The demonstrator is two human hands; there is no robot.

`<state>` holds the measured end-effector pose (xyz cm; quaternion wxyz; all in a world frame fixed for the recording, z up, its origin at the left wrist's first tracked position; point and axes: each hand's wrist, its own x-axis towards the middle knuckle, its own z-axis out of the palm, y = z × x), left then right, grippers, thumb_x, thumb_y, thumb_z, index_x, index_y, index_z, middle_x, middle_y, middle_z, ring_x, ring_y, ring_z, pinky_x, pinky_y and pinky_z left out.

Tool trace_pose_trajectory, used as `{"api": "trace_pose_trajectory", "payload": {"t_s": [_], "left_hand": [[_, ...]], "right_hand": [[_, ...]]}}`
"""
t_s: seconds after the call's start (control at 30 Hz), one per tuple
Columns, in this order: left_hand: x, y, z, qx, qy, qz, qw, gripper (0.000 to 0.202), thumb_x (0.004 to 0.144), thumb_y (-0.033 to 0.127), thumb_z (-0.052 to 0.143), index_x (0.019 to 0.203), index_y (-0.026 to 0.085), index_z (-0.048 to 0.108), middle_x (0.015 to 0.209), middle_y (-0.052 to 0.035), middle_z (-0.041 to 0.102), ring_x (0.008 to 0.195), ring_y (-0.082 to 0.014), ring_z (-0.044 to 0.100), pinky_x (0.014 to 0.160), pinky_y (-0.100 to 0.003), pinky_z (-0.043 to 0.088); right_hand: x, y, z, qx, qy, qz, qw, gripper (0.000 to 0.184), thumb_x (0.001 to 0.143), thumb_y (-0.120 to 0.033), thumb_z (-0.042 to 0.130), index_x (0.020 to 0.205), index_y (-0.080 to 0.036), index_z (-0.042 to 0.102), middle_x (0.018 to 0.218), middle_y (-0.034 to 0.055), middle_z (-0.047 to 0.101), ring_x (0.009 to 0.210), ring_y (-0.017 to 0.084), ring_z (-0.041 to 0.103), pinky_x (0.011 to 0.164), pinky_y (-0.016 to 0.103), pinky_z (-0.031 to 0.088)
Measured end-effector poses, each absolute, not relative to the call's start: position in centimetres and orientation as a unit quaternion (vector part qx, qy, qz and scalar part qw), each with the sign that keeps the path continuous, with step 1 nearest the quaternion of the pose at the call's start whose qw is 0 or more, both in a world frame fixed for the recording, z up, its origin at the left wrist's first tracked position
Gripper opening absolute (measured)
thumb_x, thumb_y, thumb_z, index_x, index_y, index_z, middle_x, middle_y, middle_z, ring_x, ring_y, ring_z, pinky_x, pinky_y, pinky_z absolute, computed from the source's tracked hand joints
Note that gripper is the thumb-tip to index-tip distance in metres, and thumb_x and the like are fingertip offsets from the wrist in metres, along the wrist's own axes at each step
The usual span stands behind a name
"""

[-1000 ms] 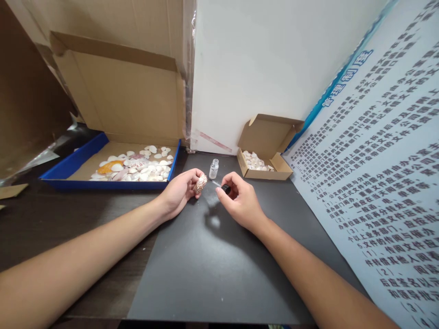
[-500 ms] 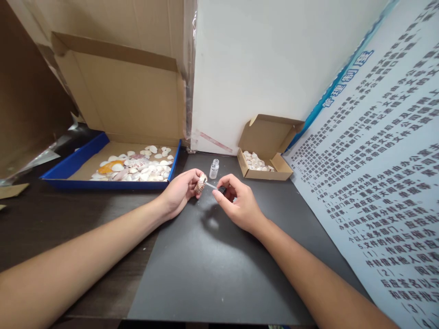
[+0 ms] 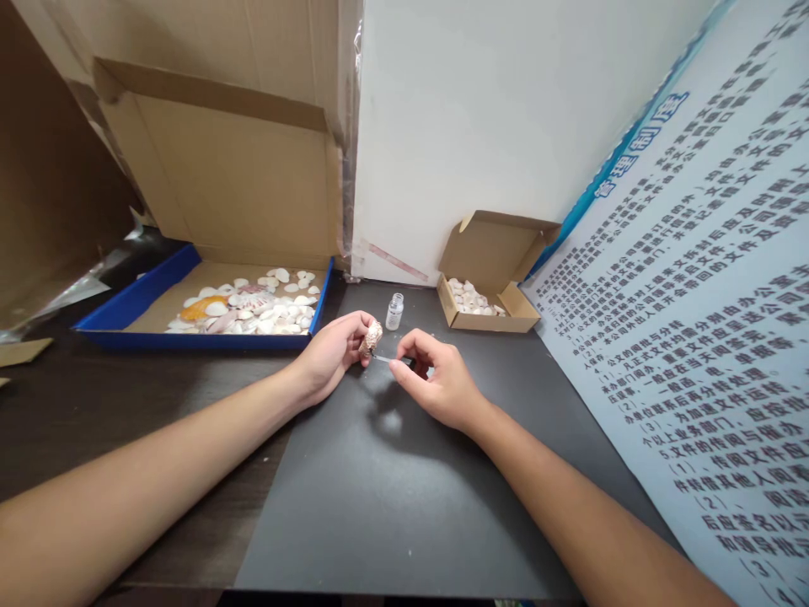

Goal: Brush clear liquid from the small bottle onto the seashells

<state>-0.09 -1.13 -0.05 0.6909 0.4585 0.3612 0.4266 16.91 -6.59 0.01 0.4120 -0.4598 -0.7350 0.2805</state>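
Observation:
My left hand (image 3: 334, 352) is closed on a small brown-and-white speckled shell (image 3: 372, 337), pinched between thumb and fingers. From the right, my right hand (image 3: 439, 378) grips a thin brush (image 3: 383, 360) by its black cap, which the fingers mostly hide. The brush tip reaches the lower edge of the shell; whether it touches, I cannot tell for sure. Just behind both hands a small clear glass bottle (image 3: 394, 312) stands upright and uncapped on the grey mat (image 3: 379, 506).
At the left stands a blue-edged cardboard box (image 3: 190, 340) with its lid up, holding many white shells (image 3: 271, 316) and an orange one (image 3: 203, 308). A smaller open carton (image 3: 496, 322) with shells is at the back right. A printed sheet (image 3: 708, 278) leans along the right side.
My right hand has lowered the brush slightly, so its tip has gone from the shell's upper right side to its lower edge. My left hand stays nearly in place.

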Motion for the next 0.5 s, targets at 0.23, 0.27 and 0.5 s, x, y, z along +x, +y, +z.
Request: {"api": "trace_pose_trajectory", "payload": {"t_s": [0.23,0.27,0.5], "left_hand": [[-0.05,-1.12,-0.12,0.457,0.362,0.432,0.688,0.006,0.068,0.011,0.050,0.069,0.016,0.054,0.061,0.0010,0.048,0.054,-0.0096,0.042,0.050,-0.020,0.038],[-0.07,-1.06,-0.14,0.458,0.361,0.433,0.687,0.006,0.068,0.011,0.050,0.069,0.016,0.054,0.061,0.0009,0.048,0.054,-0.0095,0.042,0.050,-0.020,0.038],[-0.19,-0.95,-0.13,0.464,0.360,0.433,0.684,0.005,0.069,0.011,0.050,0.068,0.015,0.053,0.061,0.0004,0.049,0.054,-0.0092,0.042,0.050,-0.020,0.036]], "right_hand": [[16.80,-6.55,-0.05,-0.467,-0.708,0.282,0.448,0.014,0.086,-0.031,0.060,0.084,-0.020,0.050,0.066,-0.0050,0.047,0.053,0.008,0.040,0.052,0.022,0.034],[16.78,-6.51,-0.06,-0.470,-0.705,0.282,0.450,0.015,0.086,-0.031,0.060,0.085,-0.020,0.050,0.065,-0.0053,0.047,0.052,0.008,0.040,0.051,0.022,0.034],[16.83,-6.45,-0.02,-0.476,-0.709,0.283,0.435,0.014,0.086,-0.030,0.059,0.085,-0.020,0.050,0.064,-0.0057,0.046,0.052,0.009,0.040,0.052,0.023,0.034]]}}
